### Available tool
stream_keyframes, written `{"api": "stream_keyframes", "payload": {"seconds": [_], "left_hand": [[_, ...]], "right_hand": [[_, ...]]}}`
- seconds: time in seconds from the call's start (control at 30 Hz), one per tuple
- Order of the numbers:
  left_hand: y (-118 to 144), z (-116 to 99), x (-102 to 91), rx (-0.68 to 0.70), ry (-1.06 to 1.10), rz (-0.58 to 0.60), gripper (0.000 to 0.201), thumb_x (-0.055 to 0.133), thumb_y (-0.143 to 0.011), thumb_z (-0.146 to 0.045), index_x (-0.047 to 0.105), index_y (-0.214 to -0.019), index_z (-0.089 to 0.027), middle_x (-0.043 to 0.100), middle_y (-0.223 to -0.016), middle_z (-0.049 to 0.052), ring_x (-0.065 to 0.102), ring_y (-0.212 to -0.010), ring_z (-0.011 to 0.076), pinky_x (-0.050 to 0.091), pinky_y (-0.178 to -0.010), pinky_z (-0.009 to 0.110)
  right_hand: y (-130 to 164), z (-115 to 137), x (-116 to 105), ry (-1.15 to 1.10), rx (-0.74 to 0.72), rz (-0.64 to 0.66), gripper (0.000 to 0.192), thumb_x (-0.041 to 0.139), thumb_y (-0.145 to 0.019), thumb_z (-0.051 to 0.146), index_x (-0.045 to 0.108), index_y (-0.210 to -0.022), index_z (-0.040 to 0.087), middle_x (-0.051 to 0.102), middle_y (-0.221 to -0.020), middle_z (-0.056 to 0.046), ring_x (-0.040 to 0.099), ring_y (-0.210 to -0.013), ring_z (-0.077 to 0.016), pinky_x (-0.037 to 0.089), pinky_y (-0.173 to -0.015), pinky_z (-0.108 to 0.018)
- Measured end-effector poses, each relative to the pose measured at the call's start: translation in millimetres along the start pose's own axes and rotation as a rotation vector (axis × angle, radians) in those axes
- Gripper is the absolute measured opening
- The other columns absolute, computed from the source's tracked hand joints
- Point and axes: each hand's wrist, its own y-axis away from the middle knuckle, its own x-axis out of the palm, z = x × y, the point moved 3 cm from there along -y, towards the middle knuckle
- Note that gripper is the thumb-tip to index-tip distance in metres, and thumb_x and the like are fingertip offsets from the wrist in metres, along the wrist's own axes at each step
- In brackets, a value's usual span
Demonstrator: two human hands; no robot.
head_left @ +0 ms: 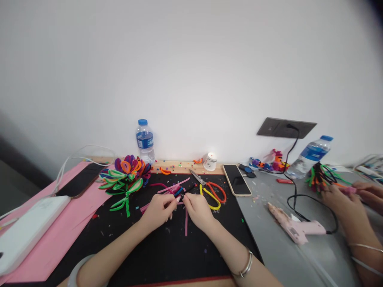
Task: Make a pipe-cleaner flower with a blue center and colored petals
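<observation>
My left hand (159, 209) and my right hand (199, 211) meet over the black mat (167, 255), fingertips pinched close together. Between them is a small dark piece (182, 196), seemingly of pipe cleaner; the fingers hide most of it. Pink pipe cleaners (186, 224) lie under and around my hands, with blue and black ones just behind. Beyond my right hand rest scissors (220, 192) with red and yellow handles, their blades apart. A colourful bunch of pipe-cleaner flowers (127, 175) lies to the left of my left hand.
Behind stand a water bottle (145, 141) and a paper cup (210, 161). A phone (237, 180) lies right of the scissors. Farther right are a pink glue gun (299, 231) with a black cord and another person's hand (341, 201). A white power bank-like block (32, 235) sits left.
</observation>
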Motion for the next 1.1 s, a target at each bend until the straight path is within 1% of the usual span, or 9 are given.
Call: {"api": "stream_keyframes", "payload": {"seconds": [0.13, 0.27, 0.37, 0.47, 0.63, 0.7, 0.77, 0.93, 1.1], "left_hand": [[-2.2, 2.6, -3.6, -0.017, -0.026, -0.060, 0.038, 0.045, -0.081, -0.038, 0.044, -0.051, -0.016, 0.043, -0.036, -0.005, 0.043, -0.032, 0.0074, 0.030, -0.038, 0.017], [-2.1, 4.5, -8.7, 0.002, -0.074, -0.138, 0.041, 0.046, -0.080, -0.041, 0.041, -0.049, -0.016, 0.039, -0.038, -0.006, 0.041, -0.037, 0.0075, 0.029, -0.041, 0.017], [-1.3, 4.5, -9.4, 0.002, -0.031, -0.104, 0.038, 0.042, -0.083, -0.040, 0.046, -0.054, -0.015, 0.041, -0.040, -0.006, 0.043, -0.037, 0.0078, 0.030, -0.042, 0.018], [-0.5, 3.2, -9.0, 0.019, -0.024, -0.072, 0.038, 0.038, -0.084, -0.037, 0.047, -0.054, -0.015, 0.042, -0.039, -0.005, 0.042, -0.036, 0.0079, 0.031, -0.042, 0.018], [-0.9, 0.3, -9.1, 0.144, -0.238, -0.121, 0.042, 0.038, -0.084, -0.033, 0.038, -0.045, -0.015, 0.037, -0.040, -0.005, 0.034, -0.041, 0.0068, 0.025, -0.046, 0.020], [-1.7, 0.1, -9.3, 0.177, -0.288, -0.136, 0.042, 0.038, -0.083, -0.032, 0.036, -0.045, -0.015, 0.032, -0.041, -0.006, 0.030, -0.042, 0.0064, 0.022, -0.046, 0.020], [-2.2, 0.0, -10.4, 0.193, -0.313, -0.151, 0.042, 0.038, -0.084, -0.031, 0.036, -0.046, -0.015, 0.032, -0.043, -0.005, 0.028, -0.043, 0.0064, 0.022, -0.047, 0.021], [-0.4, 0.5, -16.7, 0.152, -0.253, -0.194, 0.040, 0.041, -0.083, -0.034, 0.039, -0.048, -0.015, 0.036, -0.043, -0.005, 0.032, -0.043, 0.0070, 0.024, -0.047, 0.020], [0.1, 11.2, -26.5, -0.007, -0.092, -0.295, 0.037, 0.039, -0.083, -0.037, 0.043, -0.052, -0.017, 0.037, -0.039, -0.006, 0.037, -0.039, 0.0082, 0.029, -0.044, 0.019]], "right_hand": [[-0.8, -2.5, -3.8, -0.092, -0.002, -0.028, 0.032, 0.033, -0.089, 0.029, 0.037, -0.059, 0.018, 0.043, -0.054, 0.003, 0.041, -0.050, -0.0083, 0.027, -0.050, -0.018], [-1.9, -2.2, -4.9, -0.134, -0.015, -0.069, 0.028, 0.032, -0.089, 0.024, 0.037, -0.062, 0.018, 0.042, -0.055, 0.004, 0.040, -0.051, -0.0081, 0.026, -0.051, -0.018], [-2.0, -4.6, -4.0, -0.090, -0.004, -0.105, 0.028, 0.033, -0.088, 0.023, 0.036, -0.061, 0.018, 0.042, -0.055, 0.003, 0.040, -0.051, -0.0084, 0.026, -0.051, -0.019], [-1.6, -6.6, -2.6, -0.010, -0.008, -0.125, 0.028, 0.033, -0.088, 0.023, 0.037, -0.060, 0.018, 0.044, -0.055, 0.003, 0.041, -0.051, -0.0088, 0.026, -0.051, -0.019], [-1.2, -5.1, 1.1, 0.109, -0.041, -0.132, 0.027, 0.034, -0.087, 0.022, 0.041, -0.061, 0.018, 0.049, -0.057, 0.001, 0.044, -0.053, -0.0095, 0.026, -0.053, -0.020], [-1.9, -4.3, 1.8, 0.126, -0.046, -0.136, 0.026, 0.035, -0.086, 0.022, 0.042, -0.061, 0.018, 0.049, -0.057, 0.001, 0.044, -0.053, -0.0098, 0.025, -0.052, -0.021], [-2.9, -4.1, 1.2, 0.112, -0.035, -0.145, 0.027, 0.035, -0.086, 0.022, 0.042, -0.061, 0.018, 0.048, -0.056, 0.002, 0.044, -0.052, -0.0097, 0.025, -0.051, -0.021], [-2.6, -3.3, -3.8, -0.042, -0.024, -0.122, 0.031, 0.034, -0.088, 0.025, 0.038, -0.058, 0.018, 0.042, -0.053, 0.004, 0.039, -0.048, -0.0084, 0.026, -0.050, -0.020], [0.1, -9.5, -11.3, -0.174, 0.019, -0.154, 0.034, 0.031, -0.090, 0.024, 0.040, -0.058, 0.018, 0.043, -0.053, 0.003, 0.041, -0.049, -0.0087, 0.029, -0.051, -0.020]]}}
